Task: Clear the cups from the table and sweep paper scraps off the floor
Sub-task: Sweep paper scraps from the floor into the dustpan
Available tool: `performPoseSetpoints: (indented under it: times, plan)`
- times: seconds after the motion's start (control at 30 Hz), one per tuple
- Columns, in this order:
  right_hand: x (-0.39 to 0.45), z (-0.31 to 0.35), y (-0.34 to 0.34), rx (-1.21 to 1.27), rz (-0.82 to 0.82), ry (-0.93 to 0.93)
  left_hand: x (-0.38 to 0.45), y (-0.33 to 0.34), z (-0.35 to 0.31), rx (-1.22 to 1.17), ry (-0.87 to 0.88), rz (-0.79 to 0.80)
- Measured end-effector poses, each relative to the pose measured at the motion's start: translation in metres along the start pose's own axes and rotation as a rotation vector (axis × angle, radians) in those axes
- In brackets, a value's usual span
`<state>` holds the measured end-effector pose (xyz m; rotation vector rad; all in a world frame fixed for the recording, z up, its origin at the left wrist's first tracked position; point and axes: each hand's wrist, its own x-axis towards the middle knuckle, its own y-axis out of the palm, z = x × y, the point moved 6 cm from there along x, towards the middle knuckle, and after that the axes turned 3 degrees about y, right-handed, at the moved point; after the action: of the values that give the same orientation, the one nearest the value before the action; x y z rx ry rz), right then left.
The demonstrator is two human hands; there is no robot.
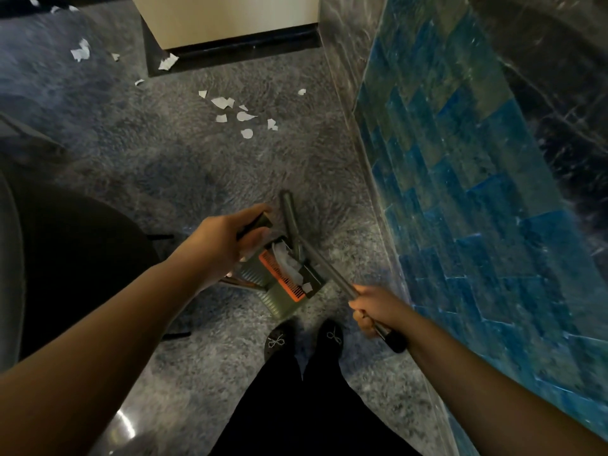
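Note:
My left hand (227, 238) grips the top of the dustpan's dark handle. The grey-green dustpan (279, 301) with an orange comb strip hangs low over the floor and holds several white paper scraps (289, 263). My right hand (371, 307) grips the metal broom handle (329, 268) near its black end cap; the broom's head (289, 209) lies just beyond the pan. More paper scraps (243, 116) lie on the grey speckled floor ahead, and others (80, 52) at the far left. No cups are in view.
A blue-tiled wall (460, 192) runs along the right. A cream cabinet with a dark plinth (230, 44) stands ahead. A dark chair (65, 258) is at my left. My black shoes (306, 337) stand just behind the dustpan.

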<state>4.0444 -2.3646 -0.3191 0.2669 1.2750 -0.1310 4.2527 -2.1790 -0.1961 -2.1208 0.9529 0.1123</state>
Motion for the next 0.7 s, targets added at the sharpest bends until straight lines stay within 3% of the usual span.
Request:
performPoseSetpoints:
  times: [0.27, 0.4, 0.57, 0.7]
  plan:
    - [-0.013, 0.022, -0.022, 0.074, -0.112, -0.108, -0.011, -0.017, 0.028, -0.149, -0.124, -0.090]
    - [0.002, 0.051, -0.028, 0.052, -0.110, -0.150, -0.008, -0.015, 0.030, -0.092, -0.070, -0.068]
    - [0.039, 0.066, -0.025, 0.057, -0.168, -0.077, -0.003, -0.019, 0.031, -0.062, -0.037, -0.068]
    - [0.054, 0.055, -0.005, 0.106, -0.089, -0.027, -0.005, -0.017, 0.034, -0.061, -0.039, -0.073]
